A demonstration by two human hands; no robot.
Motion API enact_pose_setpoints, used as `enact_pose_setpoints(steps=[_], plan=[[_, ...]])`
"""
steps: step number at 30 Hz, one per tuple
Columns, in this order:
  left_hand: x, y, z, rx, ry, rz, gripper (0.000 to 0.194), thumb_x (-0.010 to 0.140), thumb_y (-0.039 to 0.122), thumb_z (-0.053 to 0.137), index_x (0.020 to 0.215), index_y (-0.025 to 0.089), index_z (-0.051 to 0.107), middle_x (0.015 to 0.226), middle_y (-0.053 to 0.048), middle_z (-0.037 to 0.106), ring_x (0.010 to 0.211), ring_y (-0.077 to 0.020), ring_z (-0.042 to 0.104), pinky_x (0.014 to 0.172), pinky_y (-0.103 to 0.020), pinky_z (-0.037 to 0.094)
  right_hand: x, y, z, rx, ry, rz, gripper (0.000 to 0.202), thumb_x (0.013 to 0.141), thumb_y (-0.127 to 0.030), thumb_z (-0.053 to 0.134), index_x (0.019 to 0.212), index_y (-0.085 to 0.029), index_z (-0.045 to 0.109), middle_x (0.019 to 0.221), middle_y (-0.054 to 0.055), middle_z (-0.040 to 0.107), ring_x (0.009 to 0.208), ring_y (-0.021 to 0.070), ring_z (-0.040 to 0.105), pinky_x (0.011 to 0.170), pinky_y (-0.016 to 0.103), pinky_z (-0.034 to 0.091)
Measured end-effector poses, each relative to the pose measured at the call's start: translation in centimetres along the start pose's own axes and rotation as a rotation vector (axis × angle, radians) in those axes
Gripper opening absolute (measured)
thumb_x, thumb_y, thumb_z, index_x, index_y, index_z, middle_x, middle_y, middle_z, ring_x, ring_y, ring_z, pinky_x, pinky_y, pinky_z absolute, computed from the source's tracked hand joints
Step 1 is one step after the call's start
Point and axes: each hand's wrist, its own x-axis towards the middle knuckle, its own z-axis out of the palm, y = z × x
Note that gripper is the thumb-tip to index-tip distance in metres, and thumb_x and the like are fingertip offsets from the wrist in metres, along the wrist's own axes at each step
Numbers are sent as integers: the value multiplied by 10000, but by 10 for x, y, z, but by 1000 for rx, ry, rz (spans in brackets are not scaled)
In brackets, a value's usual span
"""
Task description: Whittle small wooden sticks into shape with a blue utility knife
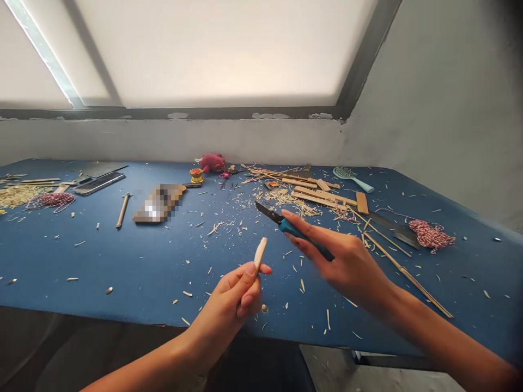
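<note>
My left hand [241, 288] is closed around the lower end of a short, pale whittled strip of wood or bamboo [260, 253], whose bare end points up. To the right and slightly higher, my right hand [335, 247] grips the blue handle of a utility knife [304, 238]. Its dark blade [267, 211] points up and to the left, a short gap above the strip and not touching it. My fingers hide part of the knife handle and the strip's lower end. Both hands are over the front half of the blue table.
Shavings lie scattered over the blue table [134, 272]. Bamboo sticks and flat wooden pieces [318, 196] lie at back right, near a cleaver [388, 226], red-white cord [433, 234] and hairbrush [351, 177]. Further left are a hammer [123, 211], a blurred-out flat object [159, 204] and a red plush toy [212, 163].
</note>
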Motion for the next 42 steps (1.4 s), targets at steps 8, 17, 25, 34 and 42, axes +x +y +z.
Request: enact_pose_setpoints(steps=[8,17,25,34,42], plan=[[-6,5,6,240,-4,0,278,899,428,419,869,167,510,734,10,495,515,-36,447,471,-185,234,-37,-4,9,113,-28,-25,537,883,-209,493,1389,-311,346,1088,11,650,834,113,633,747,234,502],[0,-2,3,363,-157,35,286,902,411,417,1033,173,506,755,-40,614,516,-67,551,375,-162,207,-61,-5,18,172,-37,40,530,890,-212,463,1398,-296,337,1111,48,641,891,161,634,762,295,517],[3,-3,-1,273,-148,37,259,909,399,407,885,155,490,669,-2,568,441,-33,438,362,-141,241,-68,-3,22,166,-81,43,544,904,-183,425,1418,-287,282,947,30,630,697,102,564,651,233,473],[-9,-9,0,118,-117,-76,296,909,409,412,799,148,496,478,56,443,352,-18,260,380,-171,173,-71,-1,13,-147,-142,-310,532,887,-202,457,1398,-266,325,849,25,561,534,66,444,486,199,350],[-18,-2,8,-142,-165,-170,210,908,264,437,737,147,468,458,91,265,349,-15,124,394,-163,123,-71,-4,9,-259,-85,-351,556,893,-264,463,1417,-183,294,678,-14,500,524,85,438,475,216,322]])
